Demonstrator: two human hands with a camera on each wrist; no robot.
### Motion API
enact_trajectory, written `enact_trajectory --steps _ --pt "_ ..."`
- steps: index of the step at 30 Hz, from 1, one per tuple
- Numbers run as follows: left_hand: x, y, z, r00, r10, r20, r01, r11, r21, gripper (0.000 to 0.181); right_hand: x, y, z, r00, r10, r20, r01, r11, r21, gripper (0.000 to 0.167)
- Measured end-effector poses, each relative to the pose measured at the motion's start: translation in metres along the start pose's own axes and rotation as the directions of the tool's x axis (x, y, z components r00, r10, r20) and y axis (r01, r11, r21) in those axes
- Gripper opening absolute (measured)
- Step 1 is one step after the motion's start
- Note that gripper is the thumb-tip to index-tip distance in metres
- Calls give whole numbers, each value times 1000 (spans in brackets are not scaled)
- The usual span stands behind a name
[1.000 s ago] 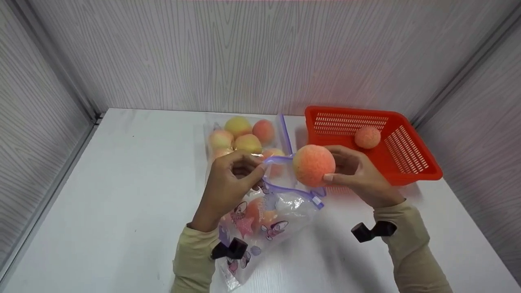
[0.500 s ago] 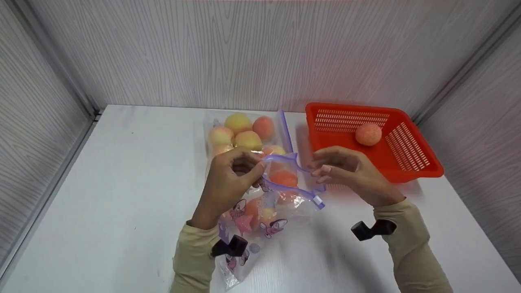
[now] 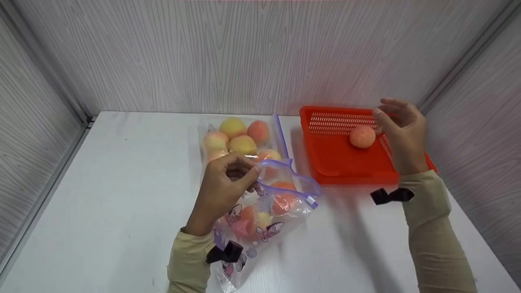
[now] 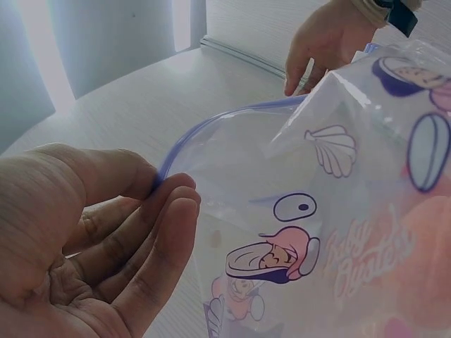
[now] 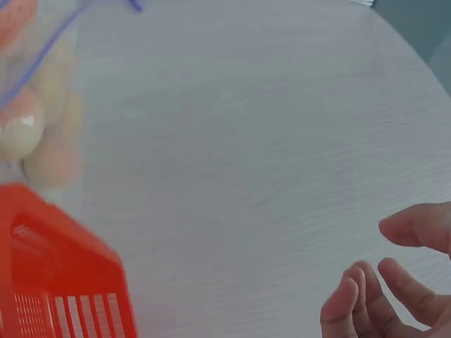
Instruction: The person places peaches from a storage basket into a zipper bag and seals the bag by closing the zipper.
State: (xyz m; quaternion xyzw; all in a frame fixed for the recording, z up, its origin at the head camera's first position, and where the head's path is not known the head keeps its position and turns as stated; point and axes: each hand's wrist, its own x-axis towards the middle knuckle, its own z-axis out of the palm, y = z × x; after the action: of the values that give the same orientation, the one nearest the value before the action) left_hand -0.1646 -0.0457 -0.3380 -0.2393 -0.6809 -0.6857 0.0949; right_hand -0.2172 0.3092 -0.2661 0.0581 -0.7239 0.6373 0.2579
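My left hand [image 3: 226, 187] pinches the purple zip edge of a clear printed zip bag [image 4: 275, 176] between thumb and fingertips, and the bag's mouth stands apart. Inside that bag several round peach-like fruits [image 3: 283, 203] show through the plastic. My right hand [image 3: 405, 134] is above the right side of the red basket [image 3: 346, 162], thumb and fingers apart, with nothing between them. One pinkish-orange peach-like fruit [image 3: 362, 136] lies in the basket, just left of the right hand. In the right wrist view the right hand's fingers [image 5: 342, 303] are spread from the thumb.
Behind the held bag lies a second clear zip bag [image 3: 281, 134] with several yellow and pink fruits [image 3: 243, 145] in it. Both bags and the basket rest on a white table [image 3: 122, 195]. Grey wood-grain panels [image 3: 228, 53] close off the back and sides.
The right hand has let a peach-like fruit drop into the bag's mouth, then moved right and away to above the basket. The left hand keeps its pinch on the bag edge.
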Motion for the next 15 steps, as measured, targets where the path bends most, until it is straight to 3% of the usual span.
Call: enact_trajectory --steps 1,3,7,11,15 --pt "-1 0 -1 1000 2 -1 -2 1000 -1 5 8 2 -1 999 12 -35 -15 995 -100 33" --pt "-2 -2 -2 1000 5 -4 -5 1000 2 6 22 7 -3 995 67 -80 -88 951 -298 38" --pt "-5 -2 -3 1000 -7 -4 7 1000 5 6 47 23 -12 969 237 -67 -230 774 -590 57" --pt "-7 -2 -2 1000 -19 -1 19 1000 9 6 66 46 -24 896 444 9 -324 667 -671 76" --pt "-6 -2 -1 1000 -16 -6 16 1000 11 5 76 72 -36 804 584 110 -353 618 -703 78"
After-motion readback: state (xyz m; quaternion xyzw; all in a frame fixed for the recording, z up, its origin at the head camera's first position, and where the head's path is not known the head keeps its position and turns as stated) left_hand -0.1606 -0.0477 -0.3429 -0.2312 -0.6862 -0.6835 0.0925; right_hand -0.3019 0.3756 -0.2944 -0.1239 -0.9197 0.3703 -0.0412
